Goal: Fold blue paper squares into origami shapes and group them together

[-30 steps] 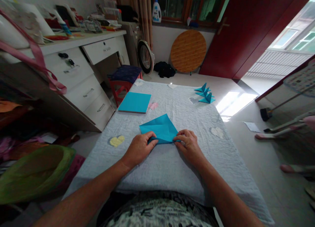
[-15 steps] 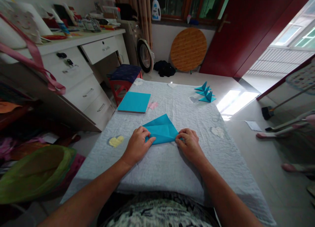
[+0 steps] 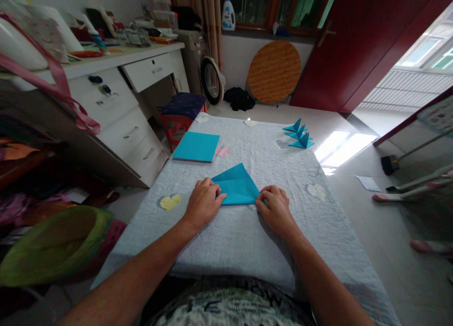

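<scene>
A sheet of blue origami paper [image 3: 239,184], folded to a triangle-like shape with its point away from me, lies on the cloth-covered table [image 3: 240,241]. My left hand [image 3: 204,201] pinches its left corner, thumb on top and fingers curled. At the right corner my right hand [image 3: 275,204] grips the edge between thumb and fingertips. Both hidden corners sit under my fingers. Beyond, on the left, rests a square stack of blue paper [image 3: 197,146]. Several folded blue paper pieces [image 3: 300,139] with upright points stand in a row at the far right of the table.
A red stool [image 3: 179,113] with a dark top touches the table's far left side. Left of it stands a white desk [image 3: 116,118] with drawers. A green-rimmed basket [image 3: 53,250] is at lower left, and a broom [image 3: 391,164] on the floor at right.
The paper's near edge now lies straighter and flatter between my hands, which keep hold of both corners. The whole view has shifted slightly, so everything sits a little farther right.
</scene>
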Demonstrator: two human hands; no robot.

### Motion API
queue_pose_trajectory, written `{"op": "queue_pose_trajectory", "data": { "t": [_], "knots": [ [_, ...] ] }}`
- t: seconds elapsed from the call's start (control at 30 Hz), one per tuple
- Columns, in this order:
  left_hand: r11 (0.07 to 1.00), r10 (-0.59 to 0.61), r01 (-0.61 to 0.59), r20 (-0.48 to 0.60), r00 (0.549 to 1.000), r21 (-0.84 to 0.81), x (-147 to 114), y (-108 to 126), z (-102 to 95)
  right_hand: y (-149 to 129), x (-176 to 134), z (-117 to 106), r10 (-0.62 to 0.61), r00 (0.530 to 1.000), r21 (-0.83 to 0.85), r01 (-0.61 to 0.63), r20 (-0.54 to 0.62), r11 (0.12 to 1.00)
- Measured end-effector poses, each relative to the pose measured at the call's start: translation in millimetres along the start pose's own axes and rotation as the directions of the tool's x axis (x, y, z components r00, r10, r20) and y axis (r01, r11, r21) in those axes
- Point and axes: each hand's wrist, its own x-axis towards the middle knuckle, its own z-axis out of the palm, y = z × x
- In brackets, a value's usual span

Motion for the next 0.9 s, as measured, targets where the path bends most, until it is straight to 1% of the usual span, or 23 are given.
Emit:
{"op": "queue_pose_trajectory", "data": {
  "t": [0.13,0.33,0.53,0.67,0.9],
  "knots": [
    [1.000,-0.021,0.021,0.004,1.000,0.019,0.2,0.4,-0.1,-1.0,0.2,-0.9,0.014,1.000,0.009,-0.014,0.015,1.000],
    [0.999,-0.052,0.052,-0.028,0.998,0.015,-0.7,-0.4,1.9,-0.7,0.3,-0.2,-0.001,1.000,0.021,0.001,-0.007,1.000],
    [0.997,-0.079,0.080,-0.051,0.996,0.007,-1.5,-0.5,2.8,-1.3,0.4,-0.2,0.011,1.000,0.017,-0.011,0.001,1.000],
    [0.995,-0.100,0.101,-0.067,0.993,0.001,-1.2,-0.8,3.9,-0.4,0.4,0.1,-0.002,1.000,0.016,0.003,-0.008,1.000],
    [0.991,-0.133,0.133,-0.040,0.990,0.008,-1.0,1.9,2.3,0.6,0.6,1.9,0.009,1.000,0.018,-0.009,-0.017,1.000]
  ]
}}
